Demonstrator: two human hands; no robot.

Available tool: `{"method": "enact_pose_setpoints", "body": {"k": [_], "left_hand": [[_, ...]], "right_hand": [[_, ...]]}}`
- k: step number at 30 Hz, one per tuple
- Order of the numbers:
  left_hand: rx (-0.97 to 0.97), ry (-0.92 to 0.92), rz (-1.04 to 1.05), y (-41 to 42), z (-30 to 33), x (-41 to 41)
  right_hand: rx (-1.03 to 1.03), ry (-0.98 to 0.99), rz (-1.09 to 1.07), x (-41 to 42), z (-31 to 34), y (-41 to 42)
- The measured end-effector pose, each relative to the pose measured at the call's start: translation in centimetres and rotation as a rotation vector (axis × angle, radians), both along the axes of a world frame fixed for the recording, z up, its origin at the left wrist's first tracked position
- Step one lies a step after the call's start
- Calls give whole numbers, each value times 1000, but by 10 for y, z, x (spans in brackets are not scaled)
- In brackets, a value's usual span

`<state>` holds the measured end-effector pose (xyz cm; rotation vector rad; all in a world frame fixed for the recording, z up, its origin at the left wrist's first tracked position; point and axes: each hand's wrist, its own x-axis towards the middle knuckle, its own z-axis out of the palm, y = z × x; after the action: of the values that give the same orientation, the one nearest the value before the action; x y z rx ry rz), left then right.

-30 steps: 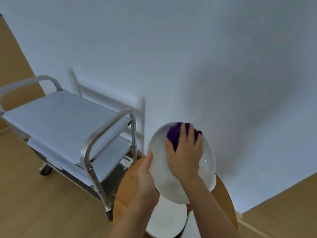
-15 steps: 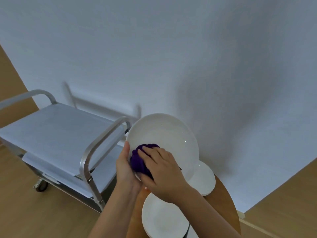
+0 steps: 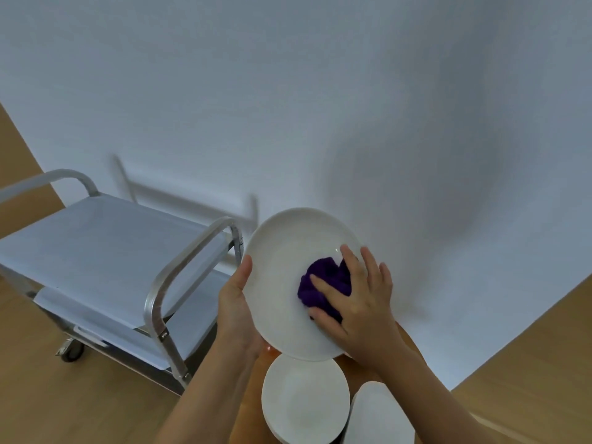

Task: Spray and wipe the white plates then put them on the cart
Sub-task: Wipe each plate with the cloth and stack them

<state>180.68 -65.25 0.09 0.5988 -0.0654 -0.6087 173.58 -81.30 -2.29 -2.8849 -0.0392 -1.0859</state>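
Note:
My left hand (image 3: 235,310) grips the left rim of a large white plate (image 3: 278,251), holding it tilted above the round wooden table (image 3: 407,341), thumb on the front face. My right hand (image 3: 358,302) presses a bunched purple cloth (image 3: 323,280) against the plate's lower right face, fingers spread over the cloth. Below it, a second white plate (image 3: 304,402) lies flat on the table. A third white plate (image 3: 379,415) shows at the bottom edge, partly cut off. The metal cart (image 3: 96,251) stands to the left, its top shelf bare.
The cart has a curved handle rail (image 3: 179,270) close to my left hand, a lower shelf (image 3: 192,312) and a caster wheel (image 3: 72,350) on the wooden floor. A white wall rises right behind the table and cart.
My right hand has moved the purple cloth from the plate's top, down to its lower left, then across to the lower right. The plate stays held in my left hand.

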Motion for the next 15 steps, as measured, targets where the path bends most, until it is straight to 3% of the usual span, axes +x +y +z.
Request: {"method": "enact_pose_setpoints", "body": {"k": [9, 15], "left_hand": [[240, -6, -45, -26, -9, -26], [156, 0, 28, -34, -3, -19]], "right_hand": [[276, -22, -266, 29, 31, 6], [323, 130, -87, 35, 41, 41]]}}
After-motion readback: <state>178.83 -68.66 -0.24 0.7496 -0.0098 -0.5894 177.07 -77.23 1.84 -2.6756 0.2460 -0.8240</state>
